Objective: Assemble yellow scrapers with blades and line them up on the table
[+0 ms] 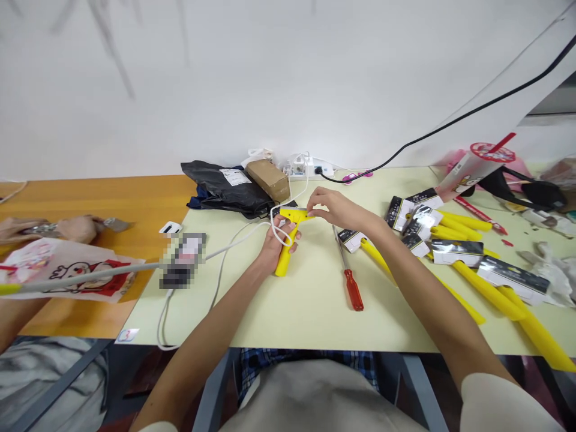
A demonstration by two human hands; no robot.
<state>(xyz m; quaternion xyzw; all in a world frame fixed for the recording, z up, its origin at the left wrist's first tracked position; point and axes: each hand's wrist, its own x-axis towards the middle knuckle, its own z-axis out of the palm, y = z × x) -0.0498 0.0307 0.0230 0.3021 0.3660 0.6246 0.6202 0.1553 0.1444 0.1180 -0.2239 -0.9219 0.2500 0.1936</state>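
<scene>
My left hand (272, 243) is closed around the handle of a yellow T-shaped scraper (283, 259), its head turned away from me. At the right end of that head, my right hand (330, 207) has its fingertips pinched together on the edge. Whether something small sits between those fingertips is hidden. A white cable (252, 234) loops across the scraper and my left hand. On the table to the right of the scraper lies a screwdriver (353, 291) with a red handle, its shaft pointing away from me.
Several yellow scrapers (488, 288) with black-and-white cards lie at right, near a tilted drink cup (477, 171). A black plastic bag (225, 186), brown box (269, 179) and power strip (310, 169) line the wall. A phone (183, 261) lies left, beside a co-worker's hands (76, 228).
</scene>
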